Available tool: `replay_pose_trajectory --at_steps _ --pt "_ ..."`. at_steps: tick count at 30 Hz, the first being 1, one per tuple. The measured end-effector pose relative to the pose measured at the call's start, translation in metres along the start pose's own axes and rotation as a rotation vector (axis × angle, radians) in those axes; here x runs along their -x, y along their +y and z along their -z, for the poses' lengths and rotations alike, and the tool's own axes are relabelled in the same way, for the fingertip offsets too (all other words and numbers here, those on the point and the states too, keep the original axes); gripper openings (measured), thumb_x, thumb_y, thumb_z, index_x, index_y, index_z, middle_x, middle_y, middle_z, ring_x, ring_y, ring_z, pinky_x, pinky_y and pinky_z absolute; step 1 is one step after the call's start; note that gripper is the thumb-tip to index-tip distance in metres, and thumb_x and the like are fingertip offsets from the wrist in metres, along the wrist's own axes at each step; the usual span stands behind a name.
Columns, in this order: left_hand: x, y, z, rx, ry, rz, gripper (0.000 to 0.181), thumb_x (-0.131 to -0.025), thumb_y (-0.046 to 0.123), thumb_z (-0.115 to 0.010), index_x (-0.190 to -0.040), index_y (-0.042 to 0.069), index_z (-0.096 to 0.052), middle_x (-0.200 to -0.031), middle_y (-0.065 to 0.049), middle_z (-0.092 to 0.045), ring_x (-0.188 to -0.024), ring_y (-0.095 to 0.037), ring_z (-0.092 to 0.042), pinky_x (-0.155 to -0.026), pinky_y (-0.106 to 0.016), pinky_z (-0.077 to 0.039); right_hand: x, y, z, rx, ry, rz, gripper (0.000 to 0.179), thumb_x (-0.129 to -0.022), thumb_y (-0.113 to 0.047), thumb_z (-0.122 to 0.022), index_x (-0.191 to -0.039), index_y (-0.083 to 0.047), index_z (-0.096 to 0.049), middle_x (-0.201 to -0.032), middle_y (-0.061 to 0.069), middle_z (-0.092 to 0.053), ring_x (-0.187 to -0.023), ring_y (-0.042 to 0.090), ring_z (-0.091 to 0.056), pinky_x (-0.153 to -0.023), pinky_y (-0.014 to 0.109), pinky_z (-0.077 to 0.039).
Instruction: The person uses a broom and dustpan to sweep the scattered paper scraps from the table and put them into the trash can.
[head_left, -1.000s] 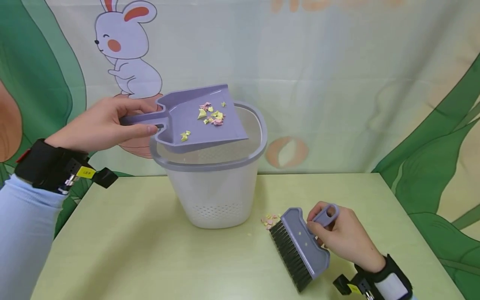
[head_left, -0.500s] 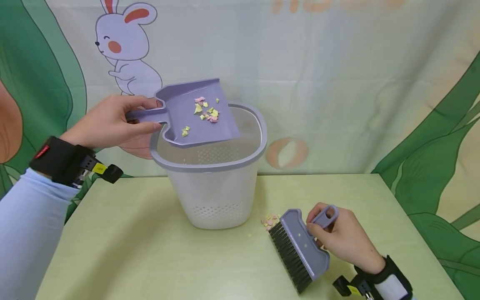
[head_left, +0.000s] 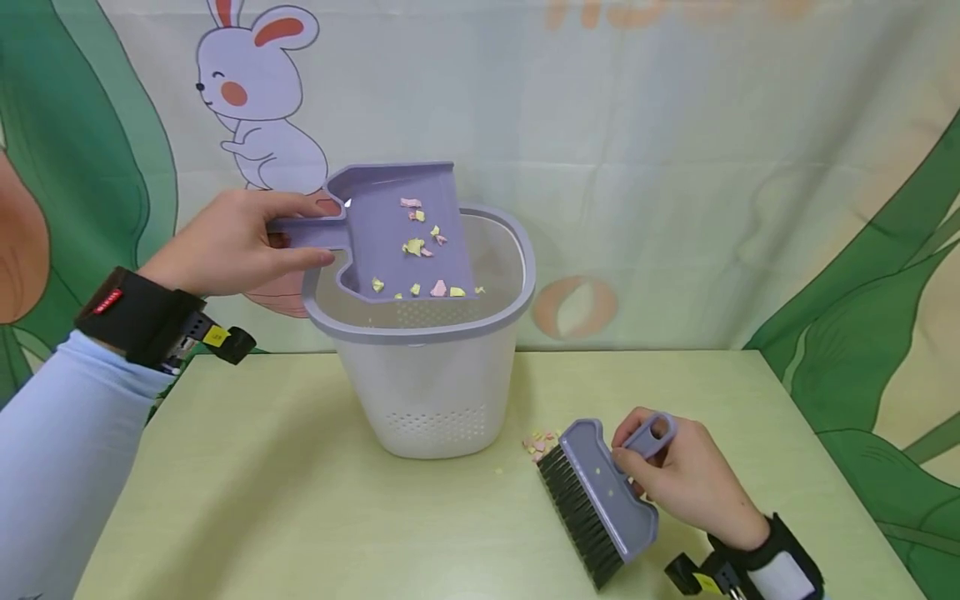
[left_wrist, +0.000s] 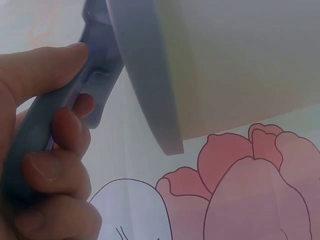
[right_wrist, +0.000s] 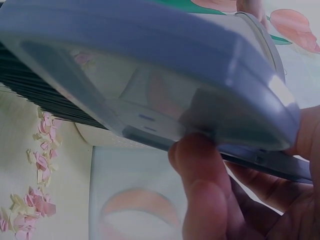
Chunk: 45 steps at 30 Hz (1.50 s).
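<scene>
My left hand (head_left: 240, 242) grips the handle of a purple dustpan (head_left: 375, 242) over the mouth of a white bin (head_left: 427, 383) with a grey-purple rim. The pan tilts toward its near side, and yellow and pink paper scraps (head_left: 413, 247) lie scattered on it, several along the lower edge. In the left wrist view, curled fingers (left_wrist: 55, 172) wrap the handle. My right hand (head_left: 690, 475) holds a purple hand brush (head_left: 607, 487) with black bristles by its handle, just above or on the table; contact is unclear. A small pile of scraps (head_left: 538, 444) lies beside the bristles.
The bin stands at the back of the pale yellow table (head_left: 300, 500). Behind it hangs a curtain (head_left: 675, 167) printed with a rabbit and leaves. The right wrist view shows more scraps (right_wrist: 37, 200) on the table near the brush.
The dustpan has shifted slightly and tilted so its near side is lower. Scraps have slid and spread toward that edge. My right hand and brush have barely moved.
</scene>
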<state>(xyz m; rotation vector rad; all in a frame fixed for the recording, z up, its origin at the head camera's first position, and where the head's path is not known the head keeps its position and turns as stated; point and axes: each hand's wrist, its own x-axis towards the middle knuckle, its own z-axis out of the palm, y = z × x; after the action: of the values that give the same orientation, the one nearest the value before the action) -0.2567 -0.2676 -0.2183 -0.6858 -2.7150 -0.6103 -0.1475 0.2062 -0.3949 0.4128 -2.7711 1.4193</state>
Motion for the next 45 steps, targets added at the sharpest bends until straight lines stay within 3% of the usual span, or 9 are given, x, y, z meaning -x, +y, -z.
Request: replay_pose_trajectory --at_steps 5,14,20,24,27,37,41,45 --pt "-0.004 -0.001 -0.006 -0.074 0.057 -0.076 0.054 -0.082 0.044 -0.076 -0.129 0.02 -0.068 -0.099 0.0 -0.07 -0.068 -0.015 -0.054 -0.061 -0.026 -0.043 0.0 0.003 0.0 -0.007 0.007 0.004 0.01 -0.088 -0.019 -0.07 -0.091 -0.013 -0.063 -0.068 0.001 -0.061 -0.053 0.019 -0.058 -0.051 0.033 -0.051" --pt "-0.006 0.001 -0.01 -0.204 0.16 -0.213 0.043 -0.079 0.031 -0.081 -0.12 0.022 -0.073 -0.079 0.005 -0.062 -0.066 -0.012 -0.048 -0.058 -0.028 -0.04 -0.002 0.004 0.001 -0.012 0.003 -0.003 0.01 -0.088 -0.018 -0.071 -0.092 -0.012 -0.063 -0.07 0.002 -0.061 -0.054 0.022 -0.059 -0.052 0.034 -0.051" --pt "-0.007 0.006 -0.01 -0.253 0.193 -0.303 0.039 -0.078 0.028 -0.082 -0.116 0.023 -0.074 -0.088 0.008 -0.068 -0.067 -0.008 -0.051 -0.059 -0.028 -0.043 -0.004 0.005 0.001 0.005 0.018 0.007 0.009 -0.088 -0.017 -0.07 -0.091 -0.013 -0.063 -0.069 0.0 -0.062 -0.054 0.019 -0.06 -0.051 0.033 -0.051" --pt "-0.008 0.008 -0.011 -0.266 0.201 -0.357 0.039 -0.075 0.022 -0.084 -0.114 0.019 -0.076 -0.102 0.005 -0.072 -0.085 -0.012 -0.067 -0.069 -0.032 -0.051 -0.004 0.004 0.0 0.005 0.024 0.004 0.009 -0.088 -0.017 -0.07 -0.091 -0.013 -0.063 -0.069 0.0 -0.062 -0.055 0.019 -0.061 -0.051 0.033 -0.05" --pt "-0.007 0.009 -0.013 -0.28 0.202 -0.377 0.042 -0.073 0.018 -0.085 -0.114 0.018 -0.076 -0.106 0.001 -0.073 -0.103 -0.019 -0.068 -0.075 -0.039 -0.053 -0.004 0.004 0.0 0.004 0.026 0.006 0.009 -0.088 -0.017 -0.07 -0.091 -0.013 -0.063 -0.068 0.0 -0.062 -0.055 0.019 -0.061 -0.05 0.033 -0.05" --pt "-0.006 0.014 -0.02 -0.369 0.218 -0.416 0.046 -0.071 0.017 -0.086 -0.116 0.022 -0.076 -0.098 0.004 -0.07 -0.067 -0.013 -0.061 -0.058 -0.036 -0.048 -0.003 0.005 0.0 0.005 0.028 0.017 0.007 -0.088 -0.016 -0.069 -0.09 -0.015 -0.063 -0.067 0.001 -0.061 -0.053 0.019 -0.058 -0.05 0.033 -0.05" --pt "-0.007 0.015 -0.02 -0.371 0.229 -0.431 0.047 -0.07 0.017 -0.086 -0.116 0.023 -0.076 -0.099 0.005 -0.071 -0.066 -0.013 -0.062 -0.057 -0.037 -0.047 -0.003 0.006 0.0 -0.005 0.029 0.028 0.009 -0.088 -0.017 -0.07 -0.091 -0.014 -0.063 -0.067 0.0 -0.061 -0.052 0.018 -0.057 -0.05 0.033 -0.05" --pt "-0.004 0.015 -0.019 -0.338 0.229 -0.426 0.045 -0.073 0.017 -0.085 -0.117 0.02 -0.076 -0.104 0.001 -0.072 -0.079 -0.018 -0.068 -0.063 -0.039 -0.052 -0.003 0.007 0.0 -0.016 0.034 0.031 0.009 -0.087 -0.017 -0.071 -0.091 -0.014 -0.063 -0.066 0.0 -0.059 -0.052 0.018 -0.057 -0.05 0.033 -0.05"
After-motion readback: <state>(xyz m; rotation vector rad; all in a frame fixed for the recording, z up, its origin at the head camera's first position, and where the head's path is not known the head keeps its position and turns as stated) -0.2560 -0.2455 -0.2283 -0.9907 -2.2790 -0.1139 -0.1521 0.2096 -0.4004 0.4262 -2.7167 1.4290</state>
